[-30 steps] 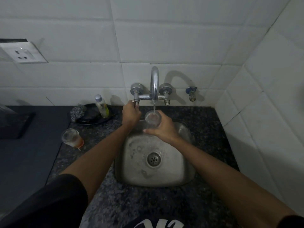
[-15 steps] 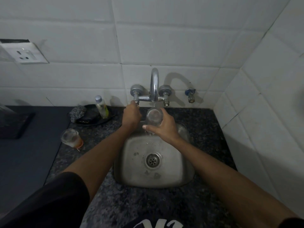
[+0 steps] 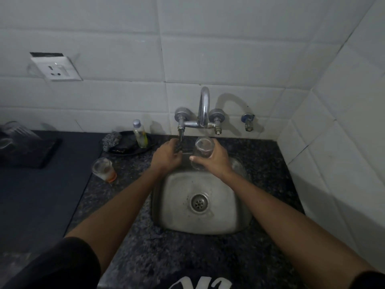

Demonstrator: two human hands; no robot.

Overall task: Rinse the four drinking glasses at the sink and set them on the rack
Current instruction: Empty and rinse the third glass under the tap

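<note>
From the head view, the right hand [image 3: 214,161] wraps its fingers and thumb around a clear drinking glass [image 3: 203,151], held tilted under the faucet spout [image 3: 203,109] at the far edge of the sink [image 3: 239,222]. The left hand [image 3: 166,154] grips the left tap handle [image 3: 180,136]. A second glass [image 3: 103,169] with orange residue stands on the surface, left of the sink. Wet glass is likely slippery, stiff and fragile; a mid-wall grip suits it.
</note>
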